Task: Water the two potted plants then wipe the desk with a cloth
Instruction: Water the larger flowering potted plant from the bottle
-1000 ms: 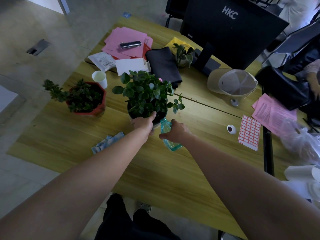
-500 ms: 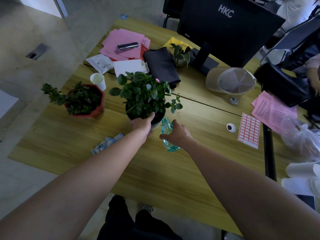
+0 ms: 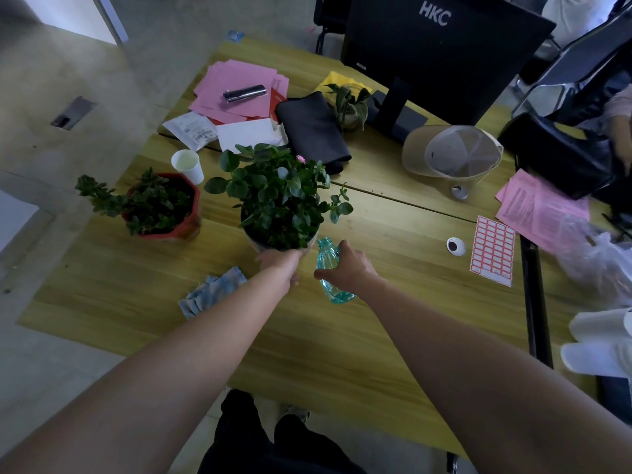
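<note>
A leafy plant in a dark pot [image 3: 278, 203] stands mid-desk; my left hand [image 3: 280, 265] grips the pot's near side. My right hand [image 3: 347, 268] holds a clear teal plastic bottle [image 3: 330, 268] upright just right of that pot, its open neck level with the pot's rim. A second plant in a red pot [image 3: 160, 206] sits to the left. A crumpled blue-and-white cloth [image 3: 212, 290] lies on the wooden desk [image 3: 342, 354] near my left forearm.
A white paper cup [image 3: 187, 165] stands behind the red pot. Pink papers [image 3: 236, 87], a dark folded fabric [image 3: 313, 130], a small plant [image 3: 349, 104] and a monitor [image 3: 437, 53] lie at the back. A cap [image 3: 455, 152], label sheet [image 3: 492, 254] and black bag [image 3: 561, 155] occupy the right.
Both hands keep their grips on the pot and the bottle. The bottle stands slightly more upright beside the pot; otherwise only the view has shifted a little.
</note>
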### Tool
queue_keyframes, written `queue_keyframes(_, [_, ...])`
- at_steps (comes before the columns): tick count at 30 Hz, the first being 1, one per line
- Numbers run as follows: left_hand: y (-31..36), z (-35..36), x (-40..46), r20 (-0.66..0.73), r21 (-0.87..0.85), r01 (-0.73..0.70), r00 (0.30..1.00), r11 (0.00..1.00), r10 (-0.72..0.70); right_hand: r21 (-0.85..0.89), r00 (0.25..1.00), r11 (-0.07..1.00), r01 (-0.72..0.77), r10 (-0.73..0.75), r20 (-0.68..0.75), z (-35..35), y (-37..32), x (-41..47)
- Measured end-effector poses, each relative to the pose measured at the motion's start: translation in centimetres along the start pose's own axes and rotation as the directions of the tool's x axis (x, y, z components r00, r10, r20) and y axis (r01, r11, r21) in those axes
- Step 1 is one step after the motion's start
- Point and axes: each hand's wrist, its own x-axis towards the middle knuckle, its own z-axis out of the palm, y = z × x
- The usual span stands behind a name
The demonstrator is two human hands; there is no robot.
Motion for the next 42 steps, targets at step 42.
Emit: queue_keyframes(42, [5.1, -7.8, 6.8, 0.145, -0.114, -0.068, 0.986, 0.991, 0.085, 0.064, 0.984, 0.983, -0.174, 0.176, -0.027, 0.3, -1.9, -0.9])
